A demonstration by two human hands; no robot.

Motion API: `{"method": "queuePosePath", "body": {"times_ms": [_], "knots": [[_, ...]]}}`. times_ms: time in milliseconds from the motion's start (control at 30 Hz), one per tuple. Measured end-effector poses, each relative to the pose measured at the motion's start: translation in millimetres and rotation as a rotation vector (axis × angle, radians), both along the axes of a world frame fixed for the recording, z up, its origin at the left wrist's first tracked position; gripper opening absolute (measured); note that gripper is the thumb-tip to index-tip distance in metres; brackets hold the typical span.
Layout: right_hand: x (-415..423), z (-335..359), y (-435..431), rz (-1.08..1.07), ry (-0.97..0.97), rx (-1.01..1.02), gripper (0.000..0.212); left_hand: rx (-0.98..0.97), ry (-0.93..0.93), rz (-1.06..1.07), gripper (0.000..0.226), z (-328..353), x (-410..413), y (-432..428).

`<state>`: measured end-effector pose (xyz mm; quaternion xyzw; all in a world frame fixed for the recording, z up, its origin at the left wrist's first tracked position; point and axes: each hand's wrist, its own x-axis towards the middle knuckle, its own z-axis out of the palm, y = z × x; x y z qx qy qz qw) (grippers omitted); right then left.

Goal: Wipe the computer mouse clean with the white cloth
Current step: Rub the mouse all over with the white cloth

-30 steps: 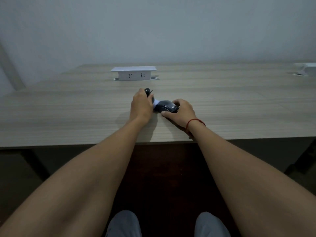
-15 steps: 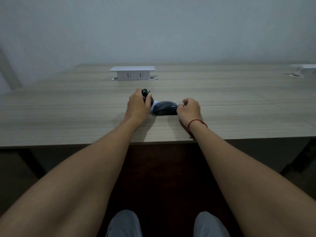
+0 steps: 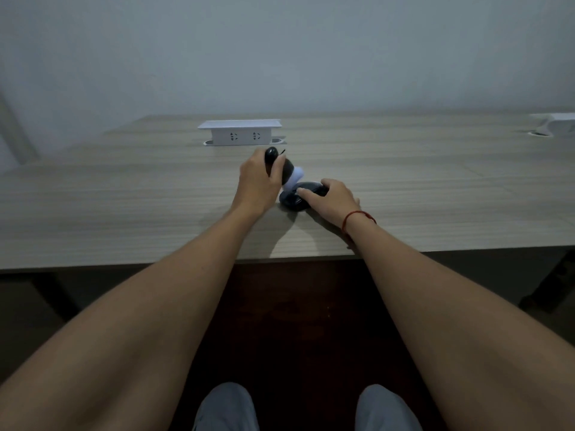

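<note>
A dark computer mouse (image 3: 292, 201) lies on the wooden table (image 3: 124, 213), near its front edge. My right hand (image 3: 331, 200) rests over the mouse's right side, with the fingers wrapped on its top. A red string circles that wrist. My left hand (image 3: 258, 185) is closed around a black rounded holder (image 3: 273, 155) that carries the white cloth (image 3: 295, 176). The cloth touches the far left top of the mouse. Most of the cloth is hidden behind the holder and my fingers.
A white pop-up socket box (image 3: 239, 133) stands on the table behind my hands. A second white box (image 3: 557, 122) sits at the far right edge. A pale wall rises right behind the table. My knees show below the table's front edge.
My right hand, which had drawn back to the mouse's right end, has come onto the mouse again. My left hand has tilted the cloth down onto the mouse's far left side.
</note>
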<state>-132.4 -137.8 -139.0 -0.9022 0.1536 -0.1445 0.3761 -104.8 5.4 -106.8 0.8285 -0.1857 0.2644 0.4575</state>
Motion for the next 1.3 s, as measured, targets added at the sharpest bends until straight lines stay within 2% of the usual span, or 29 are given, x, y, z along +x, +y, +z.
{"method": "queuePosePath", "body": {"times_ms": [100, 200, 267, 367, 467, 500, 567, 633, 733, 933, 1067, 1200, 1300], "knots": [[2, 1, -1, 0.029, -0.002, 0.002, 0.081, 0.13, 0.082, -0.001, 0.029, -2, 6, -1], [-2, 2, 1, 0.049, -0.018, 0.013, 0.065, 0.168, 0.17, 0.085, 0.031, -12, 16, 10], [-2, 2, 2, 0.051, -0.038, 0.001, 0.053, 0.129, 0.133, 0.072, 0.031, -14, 17, 13], [4, -1, 1, 0.051, -0.054, 0.0, 0.049, 0.013, 0.055, 0.017, 0.031, -9, 11, 7], [2, 0, 3, 0.073, -0.069, 0.015, 0.042, 0.067, 0.086, -0.002, 0.029, -13, 11, 3], [0, 1, 2, 0.085, -0.082, 0.018, 0.045, 0.108, 0.118, 0.03, 0.028, -16, 12, 5], [-1, 0, 2, 0.095, -0.078, 0.035, 0.064, 0.155, 0.153, 0.077, 0.027, -19, 14, 10], [1, 0, 1, 0.092, -0.064, 0.036, 0.071, 0.097, 0.101, 0.05, 0.027, -16, 13, 9], [3, 0, 0, 0.09, -0.062, 0.026, 0.071, -0.045, 0.048, 0.009, 0.028, -6, 7, 0], [4, -2, -2, 0.089, -0.062, 0.043, 0.071, 0.095, 0.076, 0.061, 0.03, -18, 12, 9], [7, -3, -1, 0.096, -0.067, -0.01, 0.072, -0.093, 0.067, 0.072, 0.028, -11, 9, 10], [5, -4, 2, 0.083, -0.087, -0.032, 0.097, 0.051, 0.132, 0.04, 0.024, -22, 15, 16], [4, -4, 0, 0.107, -0.044, -0.057, 0.113, 0.077, 0.139, -0.036, 0.024, -22, 17, 18]]}}
